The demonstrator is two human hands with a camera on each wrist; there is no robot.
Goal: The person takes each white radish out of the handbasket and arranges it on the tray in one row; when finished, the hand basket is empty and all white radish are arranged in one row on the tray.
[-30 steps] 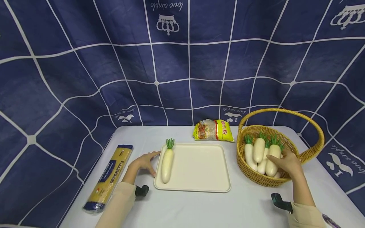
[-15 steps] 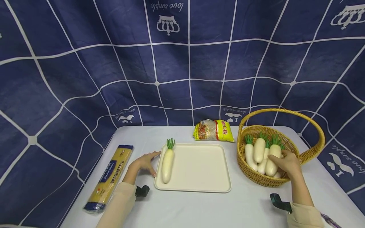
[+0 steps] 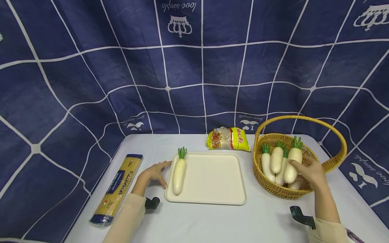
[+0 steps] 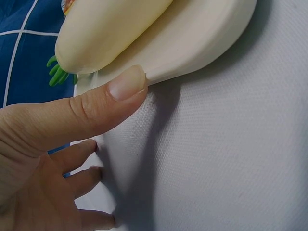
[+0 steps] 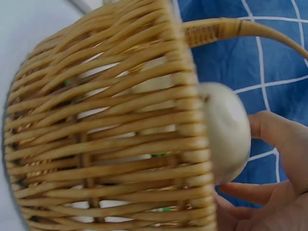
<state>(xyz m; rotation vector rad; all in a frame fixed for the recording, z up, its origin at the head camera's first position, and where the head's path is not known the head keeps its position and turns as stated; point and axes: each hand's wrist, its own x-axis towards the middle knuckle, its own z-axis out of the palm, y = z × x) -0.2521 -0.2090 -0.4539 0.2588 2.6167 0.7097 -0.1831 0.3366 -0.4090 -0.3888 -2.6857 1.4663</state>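
A white radish with green leaf stubs (image 3: pixel 290 174) is pinched between the thumb and fingers of my right hand (image 3: pixel 313 171), over the right side of a wicker basket (image 3: pixel 275 191). In the right wrist view its rounded end (image 5: pixel 225 132) shows past the basket rim. Several more white radishes (image 3: pixel 276 160) lie in the basket. My left hand (image 3: pixel 154 172) is spread at the left edge of a cream tray (image 3: pixel 212 179), its thumb (image 4: pixel 113 96) at the rim. Another radish (image 3: pixel 179 177) lies lengthwise on the tray's left side.
A spaghetti pack (image 3: pixel 117 189) lies on the white table at left. Behind the tray is a yellow food bag (image 3: pixel 228 138). The basket's tall handle (image 3: pixel 299 117) arches over it, and a blue checked curtain (image 3: pixel 185 67) stands behind.
My right hand has lifted the radish slightly up from the others in the basket, its leaves now higher. My left hand and the tray stay in place.
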